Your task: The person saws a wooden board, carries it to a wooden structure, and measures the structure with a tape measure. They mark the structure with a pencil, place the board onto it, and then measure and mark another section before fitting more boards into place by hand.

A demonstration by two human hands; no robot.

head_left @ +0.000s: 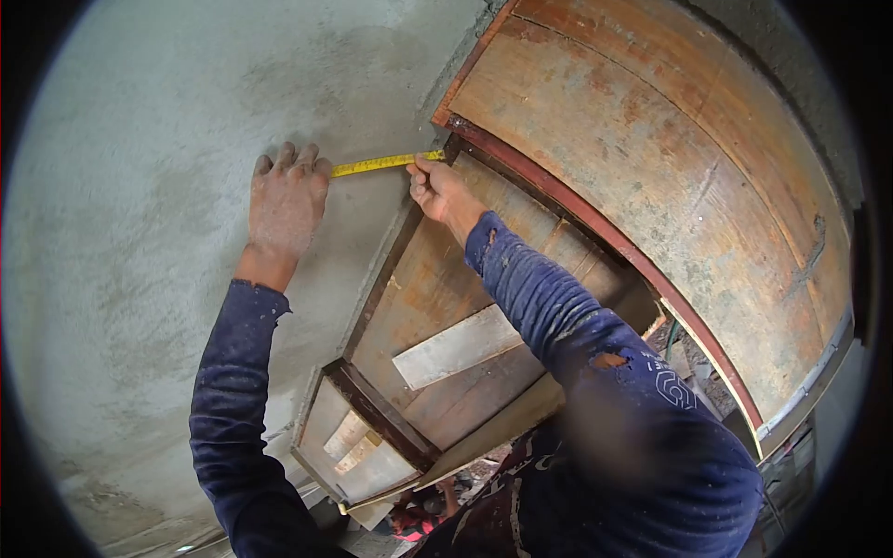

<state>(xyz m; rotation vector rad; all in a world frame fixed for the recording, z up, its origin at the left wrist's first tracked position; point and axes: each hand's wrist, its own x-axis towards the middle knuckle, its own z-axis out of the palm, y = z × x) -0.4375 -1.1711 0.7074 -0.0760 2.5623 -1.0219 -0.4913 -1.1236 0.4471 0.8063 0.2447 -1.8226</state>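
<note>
A yellow measuring tape stretches almost level across the grey plastered wall, up to the corner of a wooden step. My left hand is at the tape's left end, back of the hand toward me and fingers curled over, against or close to the wall. The tape runs out from under it; any case is hidden by the hand. At the other end, my right hand pinches the tape between thumb and fingers, beside the dark red riser edge. Both sleeves are dusty blue, the right one torn.
Plywood-faced steps curve along the right, with lower treads beneath my right arm. A loose pale board lies on the tread below. Farther down, another person in red is partly visible. The plastered wall fills the left.
</note>
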